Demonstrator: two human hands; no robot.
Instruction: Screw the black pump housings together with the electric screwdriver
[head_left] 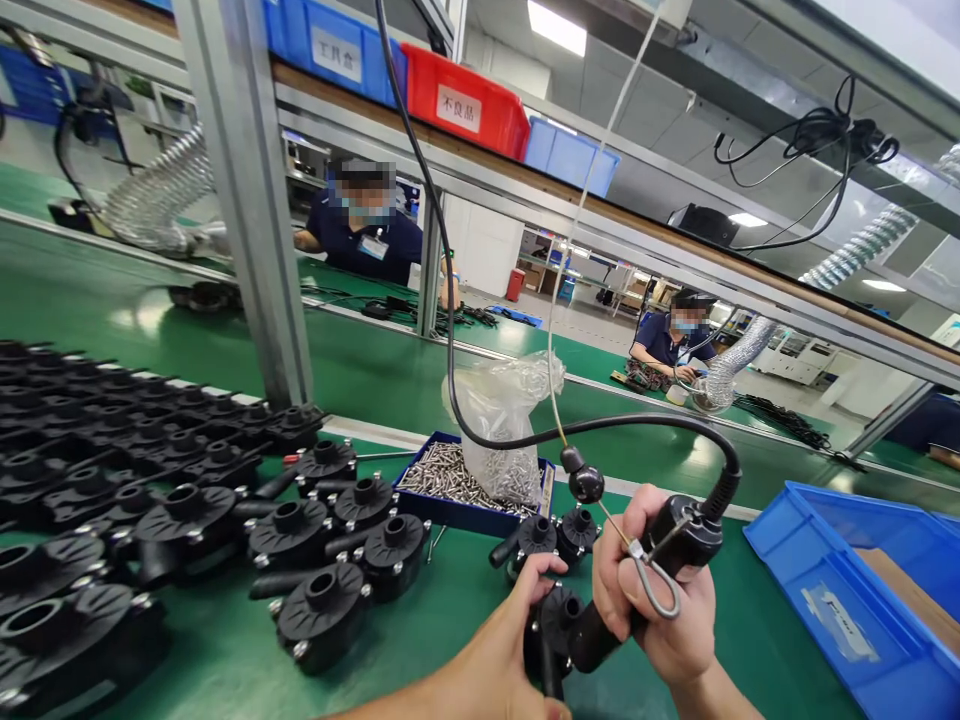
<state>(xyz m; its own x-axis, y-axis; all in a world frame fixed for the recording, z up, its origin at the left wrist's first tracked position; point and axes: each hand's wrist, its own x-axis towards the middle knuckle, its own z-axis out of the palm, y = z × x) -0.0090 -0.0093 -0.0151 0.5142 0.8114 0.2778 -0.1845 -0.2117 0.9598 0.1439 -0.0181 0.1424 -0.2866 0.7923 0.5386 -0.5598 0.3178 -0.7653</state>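
Note:
My right hand (664, 590) is wrapped round a black corded electric screwdriver (600, 635), tilted with its tip end down to the left. A metal hook and a thin cable with a black ball (586, 484) hang it from above. My left hand (499, 650) grips a black round pump housing (553, 625) on the green bench, thumb and fingers on either side of it. The screwdriver's nose is right against this housing, and its tip is hidden. Just behind stand two similar pump housings (537, 538).
A blue tray of screws (442, 478) with a plastic bag (506, 430) lies behind my hands. Many black pump housings (319, 610) fill the left. A blue bin (832, 600) stands right. A metal post (247, 200) rises at left; two people sit across the benches.

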